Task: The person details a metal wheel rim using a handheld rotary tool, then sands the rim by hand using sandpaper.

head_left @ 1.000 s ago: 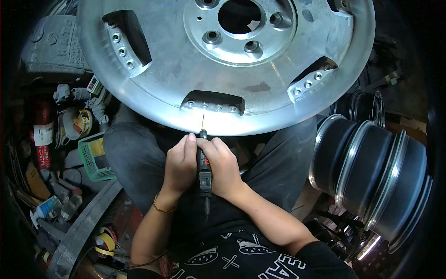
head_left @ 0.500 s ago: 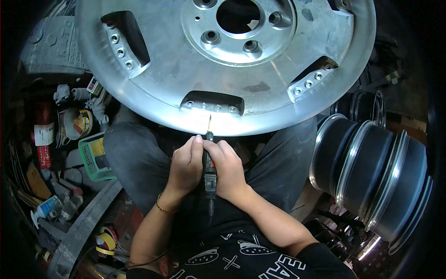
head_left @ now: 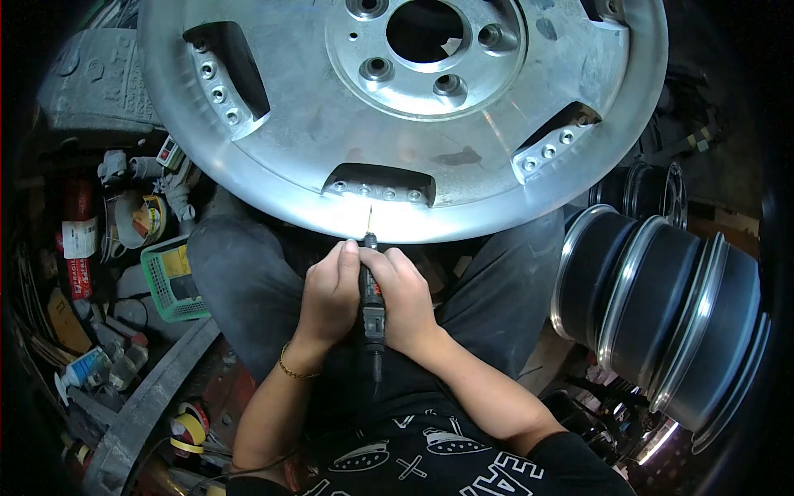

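A large bare-metal wheel rim (head_left: pixel 298 124) fills the upper view, with dark cut-outs and rows of small round holes along their edges. Between both hands is a slim black rotary tool (head_left: pixel 374 318), its thin bit (head_left: pixel 370 220) pointing away from me. The bit's tip is right at the rim's bright outer lip, just below the nearest cut-out (head_left: pixel 380 175). My left hand (head_left: pixel 329 289) is closed against the tool's left side, thumb near its front end. My right hand (head_left: pixel 401 291) is wrapped along the right side, fingers curled.
Several dark wheels with shiny edges (head_left: pixel 662 314) are stacked at the right. To the left are a green plastic basket (head_left: pixel 169 306), a red cylinder (head_left: pixel 80 277), a roll of yellow tape (head_left: pixel 190 430) and a grey metal beam (head_left: pixel 157 397). My knees flank the tool under the rim.
The tool's bit has shifted slightly left along the rim's lip. Both hands keep their grip in nearly the same place.
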`<action>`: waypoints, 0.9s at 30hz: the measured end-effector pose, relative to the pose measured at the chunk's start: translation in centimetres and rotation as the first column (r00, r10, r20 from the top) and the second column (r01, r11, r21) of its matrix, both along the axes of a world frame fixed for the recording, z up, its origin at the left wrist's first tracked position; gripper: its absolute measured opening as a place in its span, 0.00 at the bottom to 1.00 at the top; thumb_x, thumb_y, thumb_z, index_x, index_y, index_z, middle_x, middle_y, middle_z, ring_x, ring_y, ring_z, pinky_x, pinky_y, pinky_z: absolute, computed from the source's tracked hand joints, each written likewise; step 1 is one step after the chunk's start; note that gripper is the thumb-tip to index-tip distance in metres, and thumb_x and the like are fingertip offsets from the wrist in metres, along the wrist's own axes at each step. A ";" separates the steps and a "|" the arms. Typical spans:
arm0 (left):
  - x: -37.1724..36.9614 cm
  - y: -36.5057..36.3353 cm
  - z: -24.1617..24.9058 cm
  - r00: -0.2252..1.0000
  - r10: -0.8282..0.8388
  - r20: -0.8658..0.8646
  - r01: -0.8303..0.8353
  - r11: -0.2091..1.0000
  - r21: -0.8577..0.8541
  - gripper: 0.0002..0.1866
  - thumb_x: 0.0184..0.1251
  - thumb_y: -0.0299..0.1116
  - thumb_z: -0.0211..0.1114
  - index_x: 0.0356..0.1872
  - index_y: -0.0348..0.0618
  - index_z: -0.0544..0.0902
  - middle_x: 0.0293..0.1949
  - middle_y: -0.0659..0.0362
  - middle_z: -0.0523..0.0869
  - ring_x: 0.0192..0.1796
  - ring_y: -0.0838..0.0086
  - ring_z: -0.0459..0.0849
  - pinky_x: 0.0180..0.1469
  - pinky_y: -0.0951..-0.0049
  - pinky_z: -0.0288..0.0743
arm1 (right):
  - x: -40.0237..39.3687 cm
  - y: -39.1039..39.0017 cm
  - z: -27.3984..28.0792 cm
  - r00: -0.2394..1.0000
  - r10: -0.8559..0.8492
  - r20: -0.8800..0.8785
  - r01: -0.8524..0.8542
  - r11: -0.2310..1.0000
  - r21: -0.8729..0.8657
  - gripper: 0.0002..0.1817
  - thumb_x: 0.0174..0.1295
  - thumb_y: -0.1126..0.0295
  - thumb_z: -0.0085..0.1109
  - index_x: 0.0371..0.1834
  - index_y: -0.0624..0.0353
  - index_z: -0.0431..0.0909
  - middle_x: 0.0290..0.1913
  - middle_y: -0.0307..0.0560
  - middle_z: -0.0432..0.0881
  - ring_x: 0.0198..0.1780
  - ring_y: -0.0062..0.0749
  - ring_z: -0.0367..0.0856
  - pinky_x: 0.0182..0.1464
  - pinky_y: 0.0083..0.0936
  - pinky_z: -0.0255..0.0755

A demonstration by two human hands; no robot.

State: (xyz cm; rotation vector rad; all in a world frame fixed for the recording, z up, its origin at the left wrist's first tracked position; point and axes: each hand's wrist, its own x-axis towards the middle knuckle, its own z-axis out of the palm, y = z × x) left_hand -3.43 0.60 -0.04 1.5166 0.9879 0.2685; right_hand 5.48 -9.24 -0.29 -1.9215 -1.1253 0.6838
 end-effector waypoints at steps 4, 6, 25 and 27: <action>-0.4 0.5 0.1 0.998 0.044 -0.036 -0.045 0.999 -0.024 0.19 0.81 0.38 0.46 0.33 0.33 0.76 0.25 0.39 0.78 0.28 0.45 0.79 0.32 0.58 0.71 | -0.1 0.9 -0.5 1.000 0.022 -0.017 -0.020 0.997 0.075 0.29 0.50 0.76 0.64 0.60 0.57 0.73 0.37 0.55 0.73 0.41 0.56 0.76 0.41 0.45 0.73; -0.3 0.5 0.1 0.998 0.008 -0.062 -0.010 0.999 -0.038 0.20 0.81 0.38 0.45 0.33 0.33 0.77 0.26 0.39 0.78 0.29 0.44 0.79 0.33 0.57 0.71 | 0.0 0.7 -0.4 1.000 0.013 -0.019 -0.012 0.998 0.061 0.29 0.50 0.76 0.64 0.60 0.58 0.73 0.38 0.55 0.73 0.41 0.57 0.76 0.41 0.46 0.73; 0.1 0.2 0.2 0.998 -0.015 -0.063 0.017 1.000 0.023 0.22 0.81 0.41 0.43 0.34 0.32 0.77 0.26 0.40 0.78 0.28 0.50 0.79 0.34 0.59 0.72 | 0.2 0.5 -0.3 1.000 0.005 -0.007 -0.004 0.998 0.058 0.30 0.47 0.80 0.65 0.58 0.57 0.74 0.38 0.55 0.73 0.42 0.56 0.77 0.43 0.45 0.75; 0.7 -0.2 0.0 0.998 -0.052 -0.038 0.053 0.998 0.034 0.21 0.81 0.40 0.44 0.34 0.32 0.77 0.26 0.39 0.78 0.29 0.46 0.79 0.34 0.57 0.72 | 0.7 -0.5 0.1 1.000 -0.011 0.004 0.011 1.000 0.004 0.29 0.48 0.79 0.64 0.59 0.58 0.73 0.38 0.55 0.73 0.41 0.57 0.77 0.42 0.45 0.74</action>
